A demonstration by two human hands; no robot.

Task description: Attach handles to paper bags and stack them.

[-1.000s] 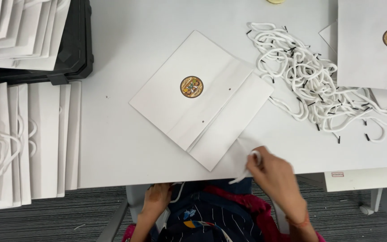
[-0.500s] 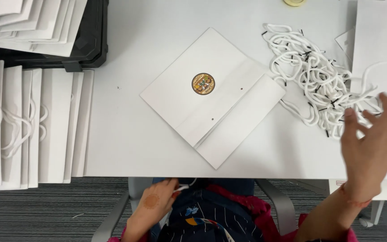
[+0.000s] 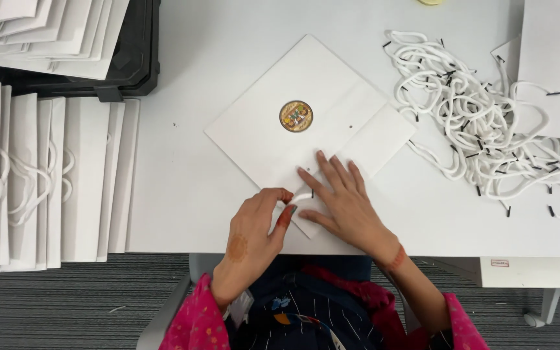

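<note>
A flat white paper bag (image 3: 306,123) with a round gold sticker lies turned like a diamond on the white table (image 3: 228,58). My right hand (image 3: 343,201) rests flat on the bag's near corner, fingers spread. My left hand (image 3: 254,233) pinches a white cord handle (image 3: 303,196) at the bag's near edge, between thumb and forefinger. A loose heap of white cord handles (image 3: 481,123) with black tips lies to the right.
Finished white bags with handles (image 3: 40,175) lie in an overlapping row at the left. A black crate (image 3: 131,71) at the upper left holds more white bags. Another white bag (image 3: 555,65) lies at the right edge. The table's front edge is near my body.
My right hand has come back from the cord heap at the right onto the bag. My left hand has risen from below the table edge and taken hold of a cord.
</note>
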